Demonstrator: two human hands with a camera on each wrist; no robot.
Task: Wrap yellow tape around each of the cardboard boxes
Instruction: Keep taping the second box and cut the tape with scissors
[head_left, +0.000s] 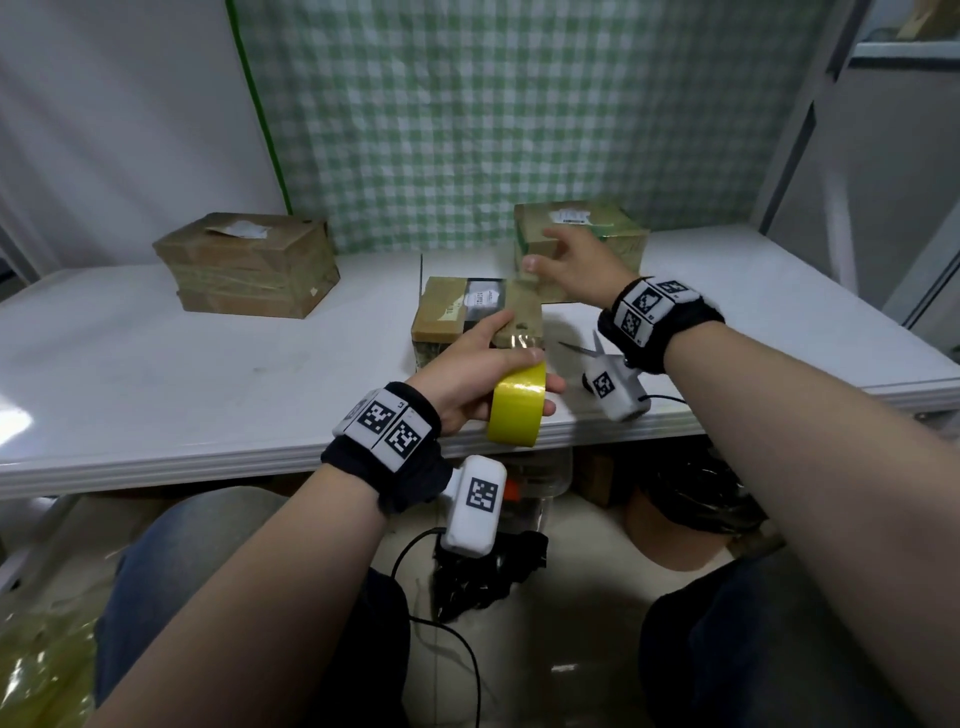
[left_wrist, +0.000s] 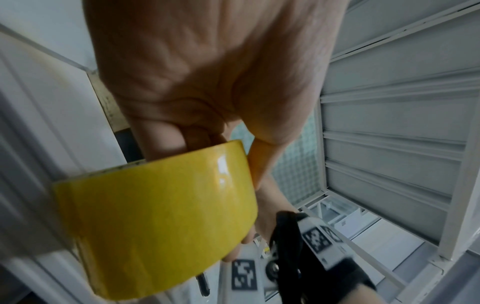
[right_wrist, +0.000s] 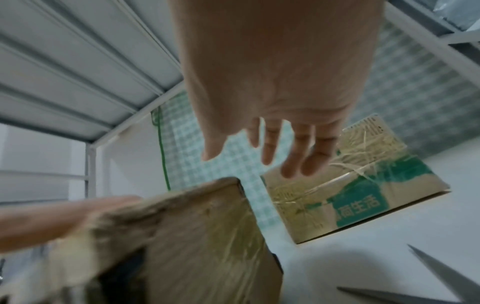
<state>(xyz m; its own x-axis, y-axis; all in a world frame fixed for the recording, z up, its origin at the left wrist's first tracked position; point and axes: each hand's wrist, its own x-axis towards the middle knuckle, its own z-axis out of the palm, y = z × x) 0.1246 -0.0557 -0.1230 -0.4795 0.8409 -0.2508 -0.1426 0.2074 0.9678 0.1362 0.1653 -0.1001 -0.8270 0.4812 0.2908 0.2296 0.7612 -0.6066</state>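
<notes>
My left hand (head_left: 478, 369) holds a yellow tape roll (head_left: 517, 408) at the table's front edge, fingers through its core, and its forefinger reaches onto the middle cardboard box (head_left: 478, 312). The same roll (left_wrist: 155, 216) fills the left wrist view under that left hand (left_wrist: 207, 72). My right hand (head_left: 576, 265) hovers with straight, spread fingers (right_wrist: 291, 152) in front of the far box with green print (head_left: 582, 228), holding nothing. That green-printed box (right_wrist: 350, 193) lies beyond the middle box (right_wrist: 182, 236). A third box (head_left: 249, 262) stands at the back left.
Open scissors (head_left: 587, 348) lie on the white table (head_left: 208, 374) right of the middle box; their blades (right_wrist: 428, 283) show at the lower right. A green checked cloth (head_left: 493, 114) hangs behind. Metal shelving (head_left: 883, 156) stands at the right. Bags and cables lie under the table.
</notes>
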